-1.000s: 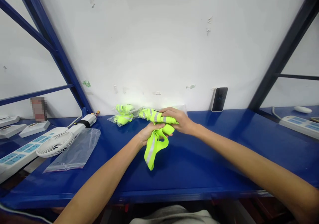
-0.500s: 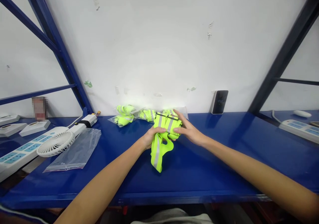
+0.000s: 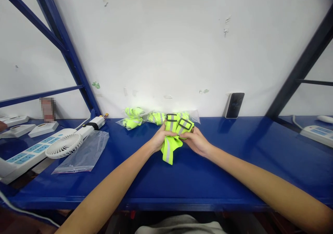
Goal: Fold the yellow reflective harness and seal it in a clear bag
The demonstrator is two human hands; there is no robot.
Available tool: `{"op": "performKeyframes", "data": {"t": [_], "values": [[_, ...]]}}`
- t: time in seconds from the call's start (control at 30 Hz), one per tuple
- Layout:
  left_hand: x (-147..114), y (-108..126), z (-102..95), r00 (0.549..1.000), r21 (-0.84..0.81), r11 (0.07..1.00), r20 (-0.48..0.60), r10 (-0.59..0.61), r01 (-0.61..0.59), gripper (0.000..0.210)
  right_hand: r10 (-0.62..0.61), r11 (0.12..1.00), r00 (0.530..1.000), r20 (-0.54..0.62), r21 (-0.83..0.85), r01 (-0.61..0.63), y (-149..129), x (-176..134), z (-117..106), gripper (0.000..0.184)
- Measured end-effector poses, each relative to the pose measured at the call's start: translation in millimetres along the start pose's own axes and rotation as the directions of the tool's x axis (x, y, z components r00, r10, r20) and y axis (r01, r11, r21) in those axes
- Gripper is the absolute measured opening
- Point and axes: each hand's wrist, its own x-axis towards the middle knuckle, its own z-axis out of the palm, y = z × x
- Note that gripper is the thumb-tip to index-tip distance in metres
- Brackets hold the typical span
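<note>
Between my hands, above the blue table, is a bundled neon-yellow reflective strap (image 3: 168,150) with silver stripes and two black buckles on its upper part. My left hand (image 3: 158,138) grips it from the left, thumb across the front. From the right, my right hand (image 3: 195,140) closes on the folded part below the right buckle. One end of the strap hangs down under my left thumb. Behind it, against the wall, lie bagged neon-yellow bundles (image 3: 133,118), one partly hidden by the held strap.
To the left are an open clear zip bag (image 3: 85,154), a white handheld fan (image 3: 63,145) and a power strip (image 3: 33,150). A dark-faced device (image 3: 234,105) stands by the wall at right. Another power strip (image 3: 318,134) lies far right. Blue rack posts flank the table.
The two buckles have spread apart and now tilt to face me. My right hand has dropped from the top of the bundle to its lower right side. The view has shifted slightly.
</note>
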Motion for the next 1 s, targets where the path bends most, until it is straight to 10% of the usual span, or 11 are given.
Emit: {"op": "performKeyframes", "data": {"t": [0.3,0.63,0.83,1.0], "values": [[2.1,-9.3,0.9,0.978,0.144,0.974,0.091,-0.189,0.175,0.032,-0.293,0.867,0.954,0.063,-0.403,0.293,3.2,8.3,-29.9,0.053],[3.8,-5.1,-4.2,0.980,0.257,0.950,0.035,-0.194,0.179,0.033,-0.336,0.681,0.917,0.215,-0.617,0.394,1.3,6.6,-38.5,0.056],[5.5,-9.2,-0.2,0.988,0.178,0.976,-0.110,-0.110,0.129,0.077,-0.329,0.634,0.937,0.119,-0.708,0.313,2.6,13.4,-46.4,0.062],[8.4,-12.4,6.6,0.953,0.132,0.988,-0.299,-0.043,0.086,0.109,-0.158,0.806,0.987,-0.020,-0.581,0.117,-0.5,18.2,-47.5,0.062]]}}
